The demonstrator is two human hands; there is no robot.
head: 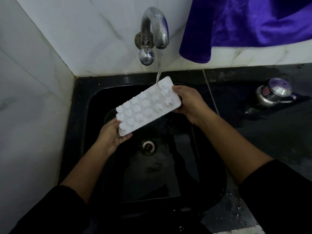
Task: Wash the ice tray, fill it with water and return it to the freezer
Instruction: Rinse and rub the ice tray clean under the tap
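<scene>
Over the black sink (81, 105), holding the ice tray (146, 105) underside-up beneath the running tap (154, 26), gripping one end with the left hand (109, 135) and the other with the right hand (187, 102). Looking like mid-wash only, not yet filling or freezing.

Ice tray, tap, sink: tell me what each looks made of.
The ice tray looks like silicone or soft plastic: matte, milky white, moulded flower cells. The tap is metal, chrome-shiny with water spots. The sink is glossy black, perhaps stone or composite; unclear.
</scene>
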